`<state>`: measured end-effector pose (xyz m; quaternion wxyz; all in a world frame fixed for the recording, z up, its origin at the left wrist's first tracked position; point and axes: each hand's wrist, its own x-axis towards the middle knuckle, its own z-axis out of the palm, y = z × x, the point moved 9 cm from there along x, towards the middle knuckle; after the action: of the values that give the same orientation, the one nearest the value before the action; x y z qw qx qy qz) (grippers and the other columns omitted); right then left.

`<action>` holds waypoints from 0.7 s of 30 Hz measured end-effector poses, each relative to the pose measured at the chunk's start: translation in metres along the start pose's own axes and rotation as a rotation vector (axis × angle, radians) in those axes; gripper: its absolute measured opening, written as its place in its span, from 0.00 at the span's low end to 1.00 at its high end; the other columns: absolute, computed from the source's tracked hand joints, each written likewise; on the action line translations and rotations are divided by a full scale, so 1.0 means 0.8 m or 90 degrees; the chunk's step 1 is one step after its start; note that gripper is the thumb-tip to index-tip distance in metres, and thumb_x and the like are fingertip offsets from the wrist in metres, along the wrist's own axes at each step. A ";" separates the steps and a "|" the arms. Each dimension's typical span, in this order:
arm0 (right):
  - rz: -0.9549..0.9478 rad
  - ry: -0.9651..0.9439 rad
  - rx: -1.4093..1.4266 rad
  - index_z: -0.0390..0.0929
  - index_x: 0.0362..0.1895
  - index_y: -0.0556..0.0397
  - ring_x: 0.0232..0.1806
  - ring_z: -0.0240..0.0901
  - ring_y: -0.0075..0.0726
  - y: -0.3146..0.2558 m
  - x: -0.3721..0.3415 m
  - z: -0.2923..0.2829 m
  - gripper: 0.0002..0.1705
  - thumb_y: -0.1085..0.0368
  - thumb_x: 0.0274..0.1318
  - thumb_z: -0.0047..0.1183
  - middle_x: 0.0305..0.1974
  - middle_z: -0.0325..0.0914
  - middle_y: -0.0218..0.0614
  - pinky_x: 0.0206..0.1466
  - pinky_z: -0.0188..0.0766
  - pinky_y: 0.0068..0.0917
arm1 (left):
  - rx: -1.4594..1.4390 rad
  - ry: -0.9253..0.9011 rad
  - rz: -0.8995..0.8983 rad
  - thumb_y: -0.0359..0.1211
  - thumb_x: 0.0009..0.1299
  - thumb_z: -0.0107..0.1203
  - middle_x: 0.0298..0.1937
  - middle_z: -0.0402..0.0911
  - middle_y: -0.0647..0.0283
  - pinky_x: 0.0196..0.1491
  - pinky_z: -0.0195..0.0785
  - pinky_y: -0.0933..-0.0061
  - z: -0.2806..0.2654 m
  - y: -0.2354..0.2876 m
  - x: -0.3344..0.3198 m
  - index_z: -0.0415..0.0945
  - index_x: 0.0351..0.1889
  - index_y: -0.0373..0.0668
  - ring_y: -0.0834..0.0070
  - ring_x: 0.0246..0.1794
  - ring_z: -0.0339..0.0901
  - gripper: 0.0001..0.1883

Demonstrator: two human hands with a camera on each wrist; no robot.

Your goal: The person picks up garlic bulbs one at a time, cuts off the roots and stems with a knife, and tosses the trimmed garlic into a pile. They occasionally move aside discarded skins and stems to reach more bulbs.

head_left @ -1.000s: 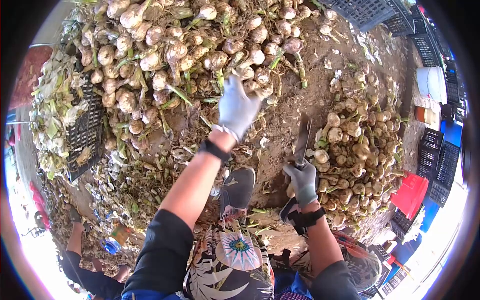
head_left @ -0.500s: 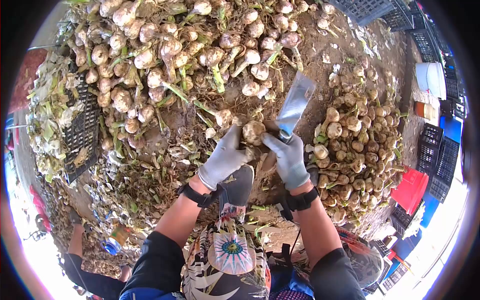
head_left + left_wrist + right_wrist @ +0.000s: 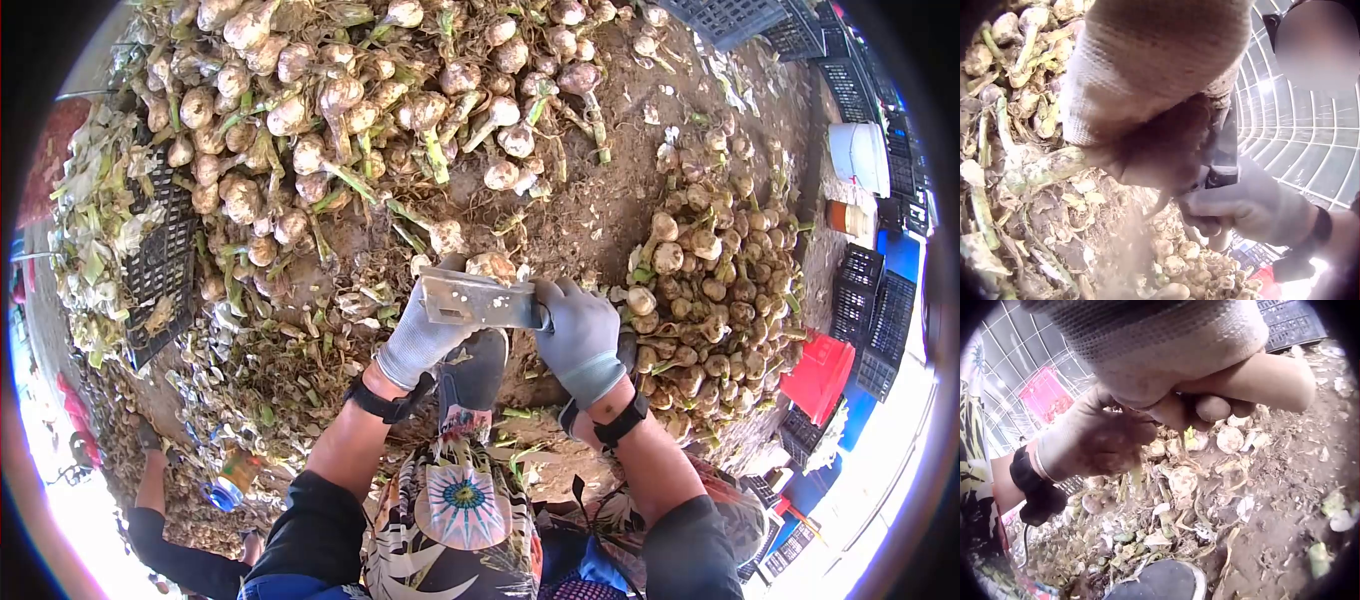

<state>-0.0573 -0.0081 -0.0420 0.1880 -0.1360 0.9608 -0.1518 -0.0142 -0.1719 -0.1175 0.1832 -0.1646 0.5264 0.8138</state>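
Observation:
In the head view the gloved left hand (image 3: pixel 420 335) holds a dirty garlic bulb (image 3: pixel 491 266) in front of the body. A wide cleaver blade (image 3: pixel 475 303) lies across that bulb's near side, partly covering the left fingers. The gloved right hand (image 3: pixel 578 335) grips the cleaver; its wooden handle (image 3: pixel 1260 381) sticks out of the fist in the right wrist view. Close beyond the left hand, another stemmed bulb (image 3: pixel 446 237) rests on the ground. The bulb's stem is hidden by blade and hands.
A large heap of stemmed garlic (image 3: pixel 340 95) spreads across the far left; trimmed bulbs (image 3: pixel 715 300) are piled at right. Cut scraps (image 3: pixel 290 350) cover the near left ground. Black crate (image 3: pixel 160 260), red bucket (image 3: pixel 817 378) and white bucket (image 3: pixel 858 160) stand around. A shoe (image 3: pixel 474 370) is below the hands.
The left hand has come back from the heap with a bulb. The right hand has risen from beside the trimmed pile, and the cleaver has swung from pointing away to lying leftward across the bulb.

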 end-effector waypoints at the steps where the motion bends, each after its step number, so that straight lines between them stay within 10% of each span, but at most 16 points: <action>1: -0.007 0.024 0.015 0.81 0.47 0.43 0.34 0.79 0.53 -0.003 -0.002 -0.003 0.18 0.65 0.48 0.56 0.36 0.80 0.38 0.40 0.75 0.43 | -0.001 0.000 -0.002 0.24 0.62 0.65 0.54 0.76 0.59 0.54 0.74 0.73 -0.002 0.001 0.002 0.58 0.70 0.34 0.75 0.54 0.75 0.38; 3: -0.012 0.048 0.031 0.81 0.46 0.43 0.35 0.80 0.53 0.001 -0.002 -0.004 0.16 0.64 0.50 0.56 0.36 0.81 0.39 0.39 0.76 0.43 | -0.041 -0.008 -0.082 0.24 0.60 0.65 0.53 0.77 0.60 0.54 0.73 0.74 -0.003 -0.003 0.002 0.63 0.67 0.34 0.76 0.54 0.76 0.36; 5: 0.238 -0.125 0.056 0.83 0.46 0.43 0.36 0.82 0.52 0.070 -0.002 0.035 0.13 0.62 0.55 0.55 0.34 0.84 0.41 0.39 0.77 0.42 | 0.061 -0.058 -0.127 0.24 0.59 0.65 0.52 0.79 0.60 0.55 0.73 0.73 0.021 0.028 -0.005 0.66 0.65 0.34 0.75 0.53 0.77 0.34; 10: 0.218 -0.043 0.333 0.84 0.49 0.49 0.39 0.85 0.44 0.077 -0.020 0.053 0.18 0.62 0.52 0.62 0.36 0.85 0.46 0.44 0.78 0.31 | 0.435 -0.093 0.200 0.27 0.58 0.70 0.47 0.81 0.60 0.48 0.76 0.72 0.053 0.074 -0.008 0.76 0.52 0.39 0.73 0.45 0.81 0.23; 16: 0.012 -0.014 0.278 0.84 0.47 0.49 0.38 0.83 0.52 0.008 0.006 0.009 0.17 0.61 0.52 0.61 0.35 0.84 0.45 0.44 0.79 0.36 | 0.873 -0.270 0.274 0.30 0.53 0.63 0.42 0.80 0.59 0.45 0.75 0.63 0.083 0.058 -0.018 0.83 0.34 0.43 0.57 0.43 0.80 0.09; 19: 0.241 -0.214 0.052 0.84 0.47 0.41 0.41 0.81 0.57 0.107 -0.024 0.078 0.16 0.57 0.57 0.52 0.36 0.84 0.46 0.45 0.77 0.45 | 0.965 -0.250 0.455 0.30 0.54 0.60 0.38 0.78 0.62 0.41 0.74 0.64 0.086 0.096 -0.030 0.82 0.31 0.45 0.62 0.37 0.79 0.07; 21: 0.277 -0.178 0.224 0.82 0.50 0.49 0.38 0.83 0.48 0.125 -0.062 0.095 0.21 0.53 0.57 0.55 0.34 0.85 0.42 0.46 0.78 0.42 | 0.889 -0.206 0.423 0.26 0.54 0.59 0.43 0.80 0.62 0.42 0.76 0.64 0.098 0.098 -0.024 0.82 0.35 0.45 0.64 0.39 0.80 0.10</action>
<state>-0.0028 0.0813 -0.1279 0.3667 0.0878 0.8913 -0.2518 -0.0403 -0.1321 -0.0161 0.0659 0.2750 0.9038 0.3211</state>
